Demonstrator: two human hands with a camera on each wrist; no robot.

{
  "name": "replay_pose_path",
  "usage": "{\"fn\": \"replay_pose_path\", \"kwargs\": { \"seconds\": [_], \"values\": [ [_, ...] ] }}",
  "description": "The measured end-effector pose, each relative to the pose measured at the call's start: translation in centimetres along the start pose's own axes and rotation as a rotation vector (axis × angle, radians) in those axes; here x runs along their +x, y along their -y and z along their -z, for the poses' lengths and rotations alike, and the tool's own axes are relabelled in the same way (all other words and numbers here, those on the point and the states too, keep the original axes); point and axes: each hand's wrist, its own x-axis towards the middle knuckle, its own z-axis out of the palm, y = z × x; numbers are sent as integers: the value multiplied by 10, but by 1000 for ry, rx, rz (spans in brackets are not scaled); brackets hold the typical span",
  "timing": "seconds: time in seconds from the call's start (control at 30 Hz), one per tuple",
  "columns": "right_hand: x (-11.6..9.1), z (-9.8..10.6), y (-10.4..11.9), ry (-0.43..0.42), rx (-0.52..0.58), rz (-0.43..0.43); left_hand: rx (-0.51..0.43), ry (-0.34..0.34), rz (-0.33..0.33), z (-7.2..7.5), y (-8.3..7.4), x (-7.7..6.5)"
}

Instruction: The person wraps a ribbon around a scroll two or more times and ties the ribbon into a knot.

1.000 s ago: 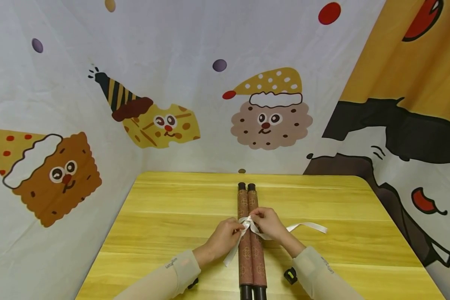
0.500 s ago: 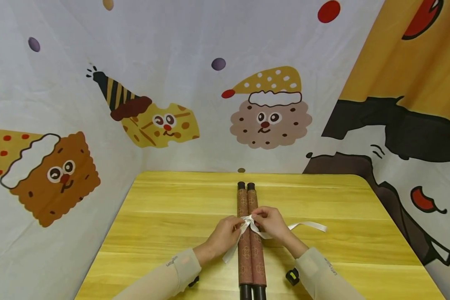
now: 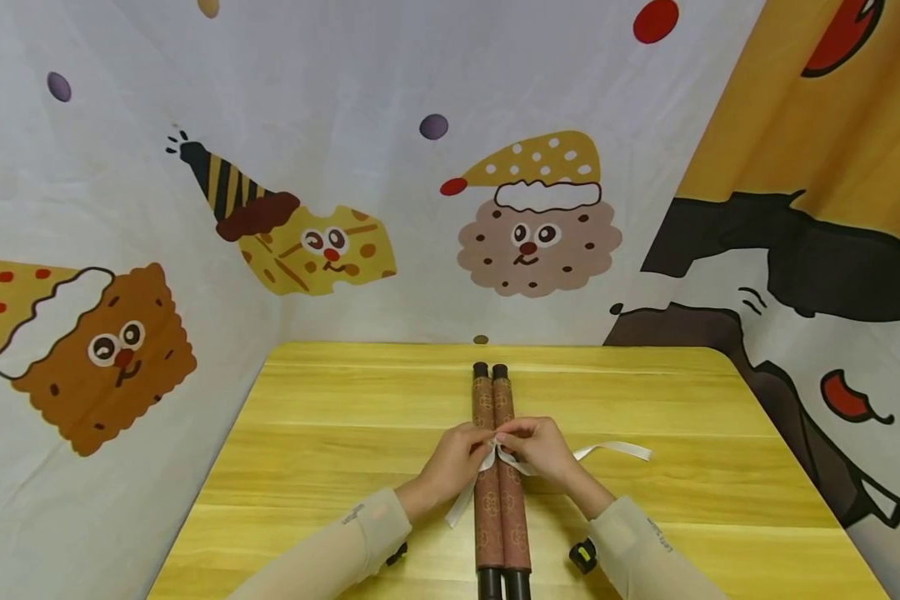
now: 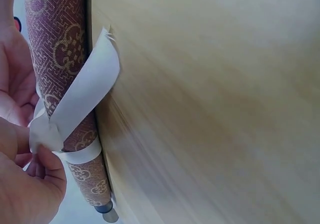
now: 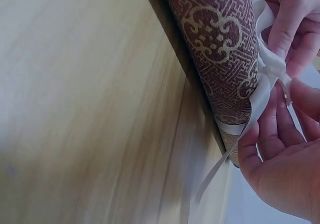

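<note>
A scroll (image 3: 489, 508), rolled from both ends into two parallel rolls of reddish-brown patterned cloth with black knobs, lies lengthwise on the table. A white ribbon (image 4: 87, 81) goes round it and crosses on top. My left hand (image 3: 452, 458) pinches the ribbon between thumb and finger, from the left of the rolls. From the other side, my right hand (image 3: 543, 447) also pinches the ribbon, its fingertips meeting the left ones above the scroll. One loose tail hangs down on the left; the other trails right over the table. Fingers partly hide the crossing.
The wood-patterned table (image 3: 330, 392) ends against a white curtain (image 3: 390, 83) printed with cartoon biscuits and cheese. A small black object (image 3: 582, 556) shows under the right forearm, and another (image 3: 397, 553) beside the left cuff.
The left hand has shifted a little right and up, so the fingertips of both hands now come together over the ribbon's crossing. The scroll keeps its place.
</note>
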Motion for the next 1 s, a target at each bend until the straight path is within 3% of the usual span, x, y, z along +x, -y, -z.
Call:
{"fn": "replay_pose_path", "kwargs": {
  "seconds": [0.23,0.6,0.8,1.0],
  "values": [
    [-4,-3,9,-6,-11,-22,13,-54,-29,-3,2,1],
    [-5,-3,13,-93,-51,-68,42,-42,-39,-2,2,-1],
    [3,-1,-13,-77,-23,-81,41,-48,-26,-2,3,-1],
    [5,-2,-22,-66,-80,-27,-3,-63,0,-3,0,-3]
  ]
}}
